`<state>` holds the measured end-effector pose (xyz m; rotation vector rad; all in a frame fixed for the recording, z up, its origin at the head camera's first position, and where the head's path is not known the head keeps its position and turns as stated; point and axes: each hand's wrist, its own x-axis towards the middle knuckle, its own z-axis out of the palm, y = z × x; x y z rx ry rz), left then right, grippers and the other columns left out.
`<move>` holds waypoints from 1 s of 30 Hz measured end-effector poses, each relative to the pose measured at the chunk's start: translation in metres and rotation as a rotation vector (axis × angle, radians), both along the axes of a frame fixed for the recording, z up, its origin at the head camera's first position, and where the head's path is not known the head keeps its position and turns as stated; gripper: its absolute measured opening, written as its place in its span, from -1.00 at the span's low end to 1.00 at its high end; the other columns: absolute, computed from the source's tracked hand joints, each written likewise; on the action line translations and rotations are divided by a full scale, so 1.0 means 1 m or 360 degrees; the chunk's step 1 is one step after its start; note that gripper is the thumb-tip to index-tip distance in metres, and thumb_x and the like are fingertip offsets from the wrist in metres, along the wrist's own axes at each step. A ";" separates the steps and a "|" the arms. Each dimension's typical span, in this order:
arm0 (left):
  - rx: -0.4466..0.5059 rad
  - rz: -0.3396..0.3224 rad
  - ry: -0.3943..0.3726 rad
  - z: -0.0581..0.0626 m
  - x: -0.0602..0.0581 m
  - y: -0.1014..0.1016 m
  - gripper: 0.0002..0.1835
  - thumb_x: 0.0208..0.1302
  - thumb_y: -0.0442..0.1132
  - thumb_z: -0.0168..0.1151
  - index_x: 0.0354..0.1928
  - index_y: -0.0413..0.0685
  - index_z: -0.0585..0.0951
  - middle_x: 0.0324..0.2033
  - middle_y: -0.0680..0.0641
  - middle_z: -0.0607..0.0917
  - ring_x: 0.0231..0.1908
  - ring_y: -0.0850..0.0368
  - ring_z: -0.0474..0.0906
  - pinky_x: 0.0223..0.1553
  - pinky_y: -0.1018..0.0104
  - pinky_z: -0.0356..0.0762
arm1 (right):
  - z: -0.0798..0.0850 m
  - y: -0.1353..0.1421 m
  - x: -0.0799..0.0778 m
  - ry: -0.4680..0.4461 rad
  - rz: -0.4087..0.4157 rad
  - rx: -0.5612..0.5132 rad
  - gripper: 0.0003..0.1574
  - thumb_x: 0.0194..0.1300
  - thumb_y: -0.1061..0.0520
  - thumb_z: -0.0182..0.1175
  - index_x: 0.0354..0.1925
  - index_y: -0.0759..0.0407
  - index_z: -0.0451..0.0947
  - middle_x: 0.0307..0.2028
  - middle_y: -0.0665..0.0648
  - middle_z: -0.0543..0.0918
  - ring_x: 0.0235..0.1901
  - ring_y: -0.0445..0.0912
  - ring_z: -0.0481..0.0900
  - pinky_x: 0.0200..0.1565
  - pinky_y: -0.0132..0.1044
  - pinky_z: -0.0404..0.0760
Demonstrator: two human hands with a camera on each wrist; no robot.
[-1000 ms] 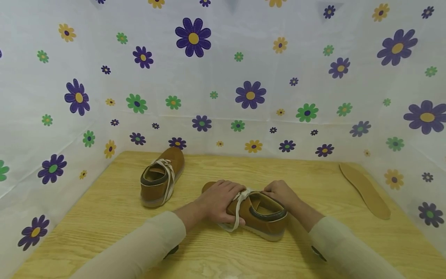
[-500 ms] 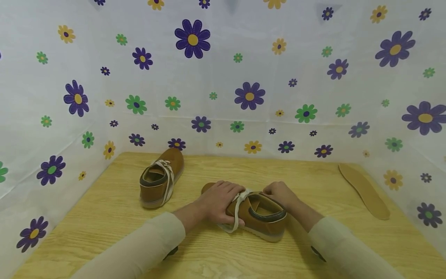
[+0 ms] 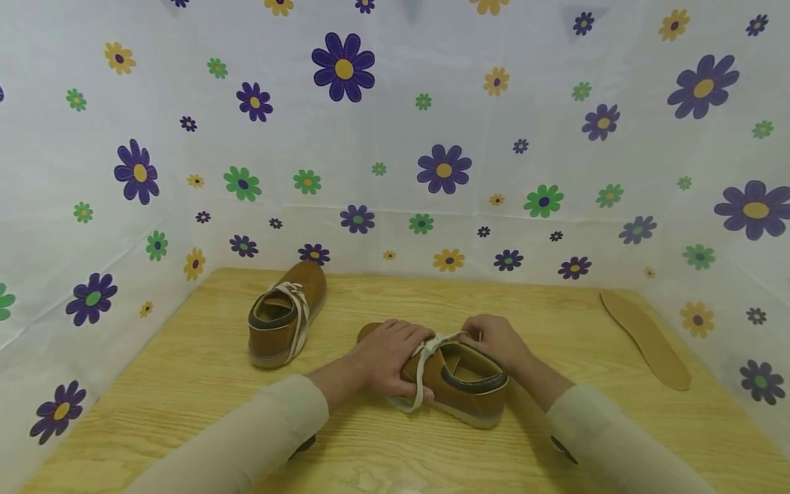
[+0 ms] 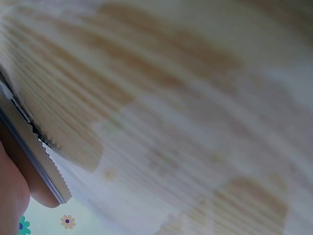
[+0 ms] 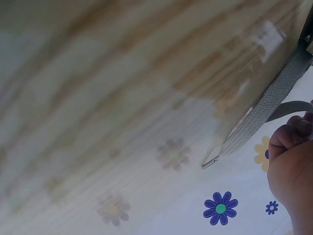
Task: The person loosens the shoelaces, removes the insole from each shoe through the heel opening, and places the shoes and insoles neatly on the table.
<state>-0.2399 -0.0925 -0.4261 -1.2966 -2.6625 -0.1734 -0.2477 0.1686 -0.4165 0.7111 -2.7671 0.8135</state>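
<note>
A brown shoe with a dark padded collar stands in the middle of the table, its heel toward the near right. Over its front part lies my left hand, gripping it with the thumb on the near side and fingers across the top. My right hand pinches a light shoelace above the far side of the shoe's opening. A loose lace end hangs down the near side. In the right wrist view, a flat lace with a tip hangs beside the curled fingers. The left wrist view catches the shoe's sole edge.
A second brown laced shoe stands at the back left, toe pointing away. An insole lies flat near the table's right edge. Flower-printed white sheeting walls in the wooden table at the back and sides.
My right hand has risen slightly at the shoe's opening, drawing a stretch of lace up and to the right from the knot. The left hand and the shoe hold their place.
</note>
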 end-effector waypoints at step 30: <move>0.0004 -0.0036 0.0043 0.001 0.001 0.000 0.04 0.09 0.62 0.04 0.46 0.10 0.25 0.32 0.06 0.47 0.33 0.12 0.38 0.38 0.06 0.27 | -0.004 0.000 -0.001 0.0772 0.0482 -0.0351 -0.88 0.30 0.14 0.34 -0.33 0.16 0.76 -0.49 -0.02 0.64 -0.51 -0.30 0.43 -0.45 -0.48 0.46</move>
